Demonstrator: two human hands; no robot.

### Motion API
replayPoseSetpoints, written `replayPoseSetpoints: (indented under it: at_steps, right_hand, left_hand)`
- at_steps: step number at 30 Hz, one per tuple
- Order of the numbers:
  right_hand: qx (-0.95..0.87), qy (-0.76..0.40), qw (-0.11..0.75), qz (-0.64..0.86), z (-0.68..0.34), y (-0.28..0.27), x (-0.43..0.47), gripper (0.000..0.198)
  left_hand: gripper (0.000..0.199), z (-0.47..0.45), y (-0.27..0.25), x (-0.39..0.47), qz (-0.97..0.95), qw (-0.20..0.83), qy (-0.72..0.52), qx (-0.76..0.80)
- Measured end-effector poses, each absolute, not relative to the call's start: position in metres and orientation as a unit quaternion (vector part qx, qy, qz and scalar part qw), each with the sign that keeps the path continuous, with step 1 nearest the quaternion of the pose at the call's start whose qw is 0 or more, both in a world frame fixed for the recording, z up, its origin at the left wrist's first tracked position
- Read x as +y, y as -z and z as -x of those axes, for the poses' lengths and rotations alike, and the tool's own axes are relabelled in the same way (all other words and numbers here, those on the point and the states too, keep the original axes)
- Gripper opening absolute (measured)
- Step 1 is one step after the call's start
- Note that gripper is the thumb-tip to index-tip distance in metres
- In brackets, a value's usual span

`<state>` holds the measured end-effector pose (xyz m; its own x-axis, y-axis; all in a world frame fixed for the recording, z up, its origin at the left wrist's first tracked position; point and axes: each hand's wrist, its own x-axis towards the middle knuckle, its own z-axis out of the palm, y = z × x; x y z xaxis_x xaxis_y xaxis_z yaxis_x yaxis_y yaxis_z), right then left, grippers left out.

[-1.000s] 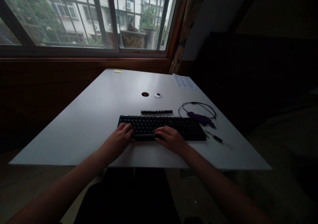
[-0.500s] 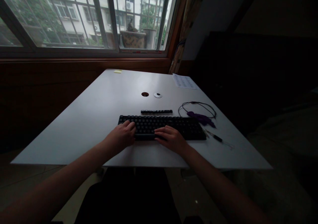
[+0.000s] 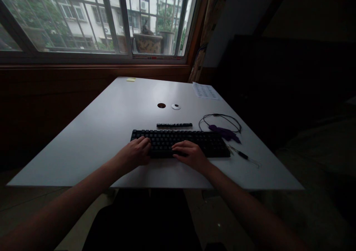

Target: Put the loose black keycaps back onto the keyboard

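A black keyboard (image 3: 162,141) lies near the front of the white desk. My left hand (image 3: 139,149) rests over its lower left corner with the fingers curled down and pressed together; the fingertips are hidden, and I cannot make out what is in them. My right hand (image 3: 191,154) lies at the keyboard's front edge, right of the space bar area. Its fingers stretch leftward over the keys, and a gap shows between them and the thumb. Just behind the keyboard is a short row of black keycaps (image 3: 174,125).
Right of the keyboard are a coiled black cable (image 3: 240,124), a purple cloth (image 3: 226,133) and a thin black-handled wire tool (image 3: 243,155). Farther back are a desk hole (image 3: 161,105), its round cover (image 3: 175,106), printed paper (image 3: 205,91) and a yellow note (image 3: 131,79).
The whole view has shifted very slightly. Both hands stay at the same places on the keyboard, with little visible finger movement.
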<state>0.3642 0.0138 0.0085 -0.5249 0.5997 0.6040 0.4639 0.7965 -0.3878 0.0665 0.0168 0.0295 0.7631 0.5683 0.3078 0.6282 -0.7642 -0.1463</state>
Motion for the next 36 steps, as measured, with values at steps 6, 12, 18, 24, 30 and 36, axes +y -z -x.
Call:
replayPoseSetpoints:
  at_steps: [6, 12, 18, 24, 30, 36]
  right_hand:
    - [-0.848, -0.136, 0.404, 0.316, -0.364, -0.009, 0.011, 0.016]
    - [-0.822, -0.141, 0.436, 0.337, -0.367, -0.009, 0.007, 0.017]
    - [-0.785, -0.178, 0.462, 0.373, -0.366, -0.019, 0.007, 0.017]
    - [-0.685, -0.325, 0.503, 0.415, -0.355, -0.035, 0.013, 0.023]
    - [-0.632, -0.327, 0.545, 0.444, -0.337, -0.034, 0.020, 0.030]
    - [-0.687, -0.214, 0.559, 0.411, -0.324, -0.021, 0.017, 0.022]
  left_hand:
    - [0.014, -0.061, -0.037, 0.019, 0.937, 0.093, 0.164, -0.295]
    - [0.012, -0.055, -0.036, 0.013, 0.888, -0.089, 0.283, -0.350]
    - [0.013, -0.066, -0.039, 0.011, 0.791, -0.330, 0.356, -0.373]
    - [0.030, -0.084, -0.051, 0.014, 0.733, -0.457, 0.320, -0.390]
    - [0.033, -0.098, -0.051, 0.019, 0.676, -0.545, 0.307, -0.391]
    - [0.038, -0.102, -0.048, 0.030, 0.593, -0.597, 0.356, -0.407]
